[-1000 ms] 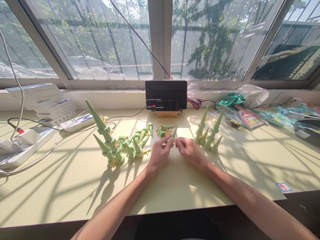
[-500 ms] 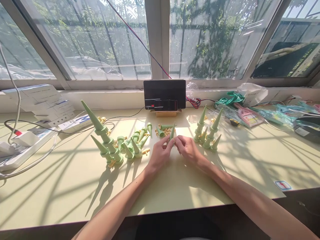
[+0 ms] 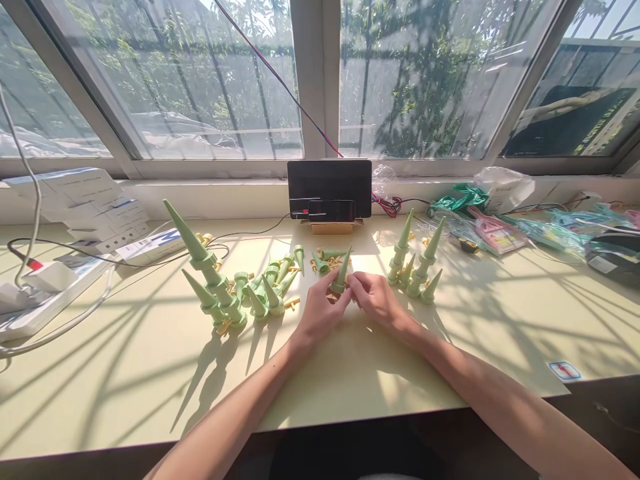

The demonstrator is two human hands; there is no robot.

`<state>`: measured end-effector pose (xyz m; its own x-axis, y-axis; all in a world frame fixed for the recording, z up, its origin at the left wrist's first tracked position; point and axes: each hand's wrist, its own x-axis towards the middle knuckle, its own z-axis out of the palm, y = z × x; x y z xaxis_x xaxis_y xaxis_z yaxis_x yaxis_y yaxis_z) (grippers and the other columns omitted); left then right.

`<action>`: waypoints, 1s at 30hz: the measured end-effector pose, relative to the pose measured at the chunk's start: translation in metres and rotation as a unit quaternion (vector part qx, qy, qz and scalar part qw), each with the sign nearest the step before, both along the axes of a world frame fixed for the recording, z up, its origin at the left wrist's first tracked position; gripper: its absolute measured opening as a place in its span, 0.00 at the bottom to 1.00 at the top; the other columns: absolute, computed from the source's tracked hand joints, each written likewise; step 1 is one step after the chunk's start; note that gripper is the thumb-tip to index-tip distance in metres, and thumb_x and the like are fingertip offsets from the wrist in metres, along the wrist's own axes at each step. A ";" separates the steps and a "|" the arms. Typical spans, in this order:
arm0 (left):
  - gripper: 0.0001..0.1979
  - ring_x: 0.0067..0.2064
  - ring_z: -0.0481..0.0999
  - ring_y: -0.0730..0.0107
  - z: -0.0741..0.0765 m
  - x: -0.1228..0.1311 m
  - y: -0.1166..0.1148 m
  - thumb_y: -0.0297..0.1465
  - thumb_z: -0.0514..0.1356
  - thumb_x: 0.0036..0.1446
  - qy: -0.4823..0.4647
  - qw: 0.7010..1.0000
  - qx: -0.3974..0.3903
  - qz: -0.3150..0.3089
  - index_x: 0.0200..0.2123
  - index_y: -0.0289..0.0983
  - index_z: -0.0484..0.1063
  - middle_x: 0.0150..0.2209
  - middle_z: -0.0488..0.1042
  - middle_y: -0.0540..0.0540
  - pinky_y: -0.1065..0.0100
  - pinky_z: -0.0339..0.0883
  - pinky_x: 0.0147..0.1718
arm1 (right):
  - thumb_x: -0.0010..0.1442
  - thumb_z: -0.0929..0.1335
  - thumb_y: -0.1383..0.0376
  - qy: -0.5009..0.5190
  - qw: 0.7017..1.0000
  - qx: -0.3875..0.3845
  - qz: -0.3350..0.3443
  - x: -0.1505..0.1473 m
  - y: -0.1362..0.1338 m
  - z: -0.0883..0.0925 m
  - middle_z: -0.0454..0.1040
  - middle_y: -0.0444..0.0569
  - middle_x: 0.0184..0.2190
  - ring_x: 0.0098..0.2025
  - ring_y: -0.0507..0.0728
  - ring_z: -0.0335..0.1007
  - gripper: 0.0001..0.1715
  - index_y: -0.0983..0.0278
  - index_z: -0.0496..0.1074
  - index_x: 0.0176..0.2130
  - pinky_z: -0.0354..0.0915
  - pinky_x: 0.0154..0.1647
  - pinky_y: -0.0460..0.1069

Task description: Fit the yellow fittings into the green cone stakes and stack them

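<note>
Left hand (image 3: 323, 307): thumb and fingers clamped around the lower part of a green cone, over the middle of the surface (image 3: 320, 393).
Green cone (image 3: 343, 268): nearly upright, point up and leaning slightly right, its wider collar between the two hands.
Right hand (image 3: 373, 298): fingers curled, tips together just beside the cone's base; I cannot tell whether they grip a small part.
Behind the hands: a loose pile of green parts (image 3: 323, 265) and small yellow pieces, partly hidden by the left hand.
Left cluster: a tall green stack (image 3: 215, 283) leaning left, with shorter cones (image 3: 273, 298) beside it and a yellow piece (image 3: 291, 303) near them.
Right cluster: stacked green cones (image 3: 424, 270), points up, with smaller single cones among them.
Back: a black tablet (image 3: 329, 177) with a phone (image 3: 333, 211) in front, above a cardboard block (image 3: 333, 229).
Far left: white boxes (image 3: 95, 203) and a power strip (image 3: 47, 303).
Far right: a pink item (image 3: 493, 230) among clear plastic bags.
</note>
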<state>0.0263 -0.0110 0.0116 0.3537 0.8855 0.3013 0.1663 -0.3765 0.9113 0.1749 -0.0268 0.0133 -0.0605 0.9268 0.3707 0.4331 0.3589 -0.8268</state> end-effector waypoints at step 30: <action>0.22 0.36 0.76 0.68 -0.009 0.001 0.005 0.38 0.58 0.61 0.034 0.998 0.045 0.034 0.58 0.38 0.69 0.46 0.76 0.41 0.70 0.71 0.33 | 0.67 0.60 0.48 0.011 0.999 -0.007 0.042 0.000 0.000 -0.001 0.60 0.43 0.17 0.22 0.52 0.57 0.29 0.61 0.62 0.22 0.55 0.24 0.48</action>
